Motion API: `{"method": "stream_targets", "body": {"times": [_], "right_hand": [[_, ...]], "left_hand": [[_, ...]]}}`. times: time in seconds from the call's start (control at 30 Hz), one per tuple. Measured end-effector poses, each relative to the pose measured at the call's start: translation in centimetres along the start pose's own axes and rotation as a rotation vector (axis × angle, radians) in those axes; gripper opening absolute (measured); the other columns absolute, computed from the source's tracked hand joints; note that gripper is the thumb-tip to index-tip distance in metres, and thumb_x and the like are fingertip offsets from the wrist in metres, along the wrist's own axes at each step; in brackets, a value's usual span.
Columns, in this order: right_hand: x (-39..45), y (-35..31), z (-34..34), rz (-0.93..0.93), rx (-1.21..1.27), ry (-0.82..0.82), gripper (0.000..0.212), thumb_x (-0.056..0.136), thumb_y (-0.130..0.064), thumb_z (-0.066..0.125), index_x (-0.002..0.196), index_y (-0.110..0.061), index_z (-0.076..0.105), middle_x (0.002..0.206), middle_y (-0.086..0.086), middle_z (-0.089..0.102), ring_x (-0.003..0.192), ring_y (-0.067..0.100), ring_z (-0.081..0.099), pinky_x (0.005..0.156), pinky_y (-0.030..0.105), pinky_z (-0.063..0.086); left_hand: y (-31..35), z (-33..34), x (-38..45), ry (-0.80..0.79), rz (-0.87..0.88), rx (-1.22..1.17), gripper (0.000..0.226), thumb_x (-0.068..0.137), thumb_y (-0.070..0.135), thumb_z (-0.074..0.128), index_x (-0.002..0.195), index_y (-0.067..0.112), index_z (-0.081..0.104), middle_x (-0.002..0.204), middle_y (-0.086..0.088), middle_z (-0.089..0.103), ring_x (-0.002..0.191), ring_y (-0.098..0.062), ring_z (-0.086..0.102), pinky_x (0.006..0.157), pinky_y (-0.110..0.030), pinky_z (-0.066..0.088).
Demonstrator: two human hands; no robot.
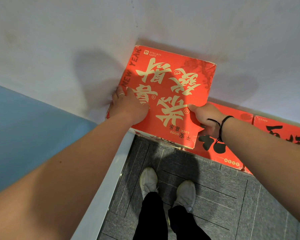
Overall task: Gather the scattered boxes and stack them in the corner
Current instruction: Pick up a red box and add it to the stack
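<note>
A large red box [170, 87] with cream characters sits high in the corner where two white walls meet, on top of another box whose pale edge [156, 138] shows beneath it. My left hand [128, 104] grips its left side, thumb on top and fingers curled over the edge. My right hand [206, 118] grips its right edge, thumb on the top face. Lower to the right, a red box [232, 149] with black characters lies along the wall, and a further red box [284, 134] lies beside that.
White walls [59, 49] close the corner. A blue panel [24, 127] with a white ledge [111, 179] runs along the left. Grey carpet tiles [223, 205] cover the floor, where my white shoes [166, 186] stand just before the stack.
</note>
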State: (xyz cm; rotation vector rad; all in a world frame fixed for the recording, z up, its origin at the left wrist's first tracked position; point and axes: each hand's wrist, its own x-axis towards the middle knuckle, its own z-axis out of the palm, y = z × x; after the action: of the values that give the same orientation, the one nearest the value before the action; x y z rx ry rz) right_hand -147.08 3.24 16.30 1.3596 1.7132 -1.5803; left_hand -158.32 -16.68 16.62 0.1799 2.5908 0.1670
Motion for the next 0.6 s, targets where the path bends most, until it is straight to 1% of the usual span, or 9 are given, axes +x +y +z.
{"method": "stream_targets", "body": {"times": [0.07,0.17,0.3,0.4,0.43,0.5,0.53,0.57,0.6], "right_hand": [[0.0,-0.1,-0.1,0.014,-0.022,0.006,0.047,0.101,-0.049,0.055,0.134,-0.016,0.055,0.124,0.012,0.069,0.108,0.041,0.067,0.088,0.063,0.056],[0.1,-0.2,-0.2,0.040,-0.034,-0.004,0.052,0.100,-0.050,0.057,0.133,-0.010,0.055,0.118,0.016,0.071,0.102,0.041,0.070,0.085,0.060,0.058],[0.3,0.0,-0.2,0.054,-0.037,-0.001,0.052,0.101,-0.049,0.056,0.133,-0.008,0.055,0.121,0.016,0.070,0.107,0.043,0.068,0.089,0.060,0.057],[0.7,0.3,-0.1,0.055,-0.045,0.029,0.063,0.098,-0.056,0.057,0.142,-0.011,0.048,0.125,0.013,0.065,0.107,0.040,0.063,0.084,0.057,0.055],[0.8,0.3,0.0,0.046,-0.080,0.045,0.066,0.098,-0.057,0.056,0.142,-0.009,0.046,0.121,0.013,0.064,0.101,0.037,0.063,0.081,0.054,0.055],[0.6,0.0,0.0,-0.008,-0.269,0.119,0.063,0.099,-0.059,0.052,0.138,-0.010,0.043,0.097,0.013,0.062,0.079,0.029,0.061,0.071,0.043,0.054],[0.3,-0.2,0.0,-0.051,-0.380,0.175,0.061,0.099,-0.059,0.053,0.135,-0.011,0.040,0.088,0.010,0.060,0.072,0.028,0.060,0.066,0.039,0.053],[0.0,-0.4,-0.1,-0.095,-0.458,0.234,0.062,0.098,-0.057,0.055,0.135,-0.010,0.037,0.086,0.008,0.059,0.073,0.029,0.061,0.065,0.038,0.052],[-0.2,-0.7,-0.2,-0.134,-0.503,0.276,0.063,0.097,-0.053,0.058,0.135,-0.009,0.035,0.089,0.006,0.060,0.079,0.031,0.063,0.069,0.041,0.054]], "left_hand": [[0.1,-0.1,-0.2,-0.002,-0.005,0.005,0.093,0.096,0.060,0.054,0.166,0.017,0.011,0.174,-0.013,0.002,0.160,-0.035,0.003,0.126,-0.054,0.018],[0.4,-0.2,-0.3,0.008,-0.019,-0.029,0.090,0.096,0.059,0.055,0.165,0.017,0.014,0.174,-0.013,0.004,0.160,-0.034,0.004,0.127,-0.053,0.017],[0.5,-0.3,-0.4,0.027,-0.022,-0.048,0.087,0.097,0.058,0.055,0.164,0.018,0.017,0.173,-0.012,0.007,0.160,-0.034,0.005,0.126,-0.053,0.017],[0.4,-0.3,-0.3,0.002,-0.015,-0.002,0.090,0.097,0.059,0.053,0.166,0.019,0.011,0.174,-0.012,0.002,0.160,-0.035,0.002,0.127,-0.054,0.014],[0.3,-0.3,-0.3,-0.004,-0.012,0.015,0.091,0.097,0.060,0.053,0.166,0.019,0.009,0.174,-0.012,0.001,0.160,-0.035,0.001,0.127,-0.054,0.014],[0.1,-0.4,-0.3,-0.019,-0.008,0.026,0.092,0.097,0.060,0.053,0.166,0.020,0.008,0.174,-0.011,0.000,0.160,-0.034,0.000,0.126,-0.054,0.015],[0.0,-0.5,-0.3,-0.026,-0.008,0.021,0.091,0.097,0.060,0.053,0.167,0.021,0.009,0.174,-0.011,0.000,0.160,-0.034,0.000,0.126,-0.054,0.015],[-0.1,-0.6,-0.2,-0.028,-0.010,0.010,0.089,0.097,0.060,0.053,0.166,0.021,0.011,0.174,-0.010,0.002,0.160,-0.033,0.001,0.126,-0.055,0.017],[-0.1,-0.8,-0.2,-0.026,-0.013,-0.007,0.086,0.098,0.059,0.053,0.166,0.022,0.015,0.173,-0.010,0.006,0.160,-0.033,0.004,0.126,-0.056,0.019]]}}
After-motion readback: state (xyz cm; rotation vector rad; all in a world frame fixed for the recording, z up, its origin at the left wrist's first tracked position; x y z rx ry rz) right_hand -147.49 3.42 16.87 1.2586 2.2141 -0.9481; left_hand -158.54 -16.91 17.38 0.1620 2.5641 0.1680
